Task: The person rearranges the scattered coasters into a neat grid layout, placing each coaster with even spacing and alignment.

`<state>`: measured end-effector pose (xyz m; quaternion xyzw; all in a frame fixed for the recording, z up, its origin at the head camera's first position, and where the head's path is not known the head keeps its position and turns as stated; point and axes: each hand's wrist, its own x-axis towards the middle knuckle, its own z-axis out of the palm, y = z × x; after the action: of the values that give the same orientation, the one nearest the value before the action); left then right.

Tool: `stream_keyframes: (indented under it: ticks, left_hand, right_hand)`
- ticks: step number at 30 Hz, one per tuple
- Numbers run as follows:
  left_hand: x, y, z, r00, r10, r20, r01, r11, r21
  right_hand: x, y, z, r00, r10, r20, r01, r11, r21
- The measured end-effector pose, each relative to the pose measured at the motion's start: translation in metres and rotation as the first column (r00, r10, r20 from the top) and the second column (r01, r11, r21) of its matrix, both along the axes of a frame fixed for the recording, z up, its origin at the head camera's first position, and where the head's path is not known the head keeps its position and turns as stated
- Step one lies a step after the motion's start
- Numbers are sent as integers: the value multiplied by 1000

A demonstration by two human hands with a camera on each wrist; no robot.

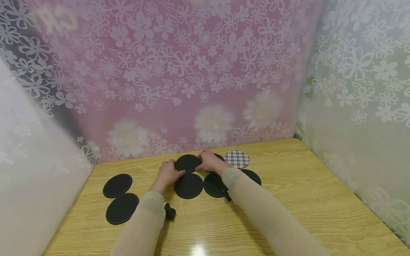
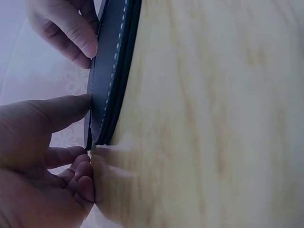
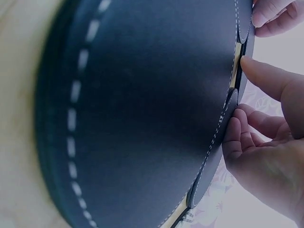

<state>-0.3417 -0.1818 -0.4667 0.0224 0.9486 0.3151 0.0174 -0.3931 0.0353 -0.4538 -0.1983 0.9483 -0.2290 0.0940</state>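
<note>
Round black coasters with pale edge stitching lie on the wooden table. Both hands are at one back-row coaster (image 1: 188,163). My left hand (image 1: 167,173) holds its left side, thumb toward the front and fingers toward the back; in the left wrist view its thumb (image 2: 71,108) meets the edge and the other fingers curl near the tabletop. The right hand (image 1: 209,161) grips the opposite side, its thumb (image 3: 261,73) at the rim in the right wrist view. That hand partly hides another black coaster (image 1: 219,156). Just in front lies a further coaster (image 1: 189,186).
At left, two black coasters (image 1: 117,185) lie one behind the other. Beneath the right forearm are a front coaster (image 1: 213,185) and one more (image 1: 253,176), partly covered. A plaid-faced disc (image 1: 237,159) lies at back right. Flowered curtains (image 1: 192,89) border the wooden table (image 1: 307,185).
</note>
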Motion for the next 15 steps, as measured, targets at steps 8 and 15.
stream_keyframes:
  ticks: [8, 15]
  left_hand:
    - [-2, -3, 1, 999, -37, -3, 37, 999, -13]
    - [-1, -10, 5, 994, -104, 26, 105, 994, -25]
  right_hand:
    - [0, 1, -1, 1000, 5, 7, -4, 1000, -8]
    - [0, 1, -2, 1000, 2, 7, -2, 1000, -9]
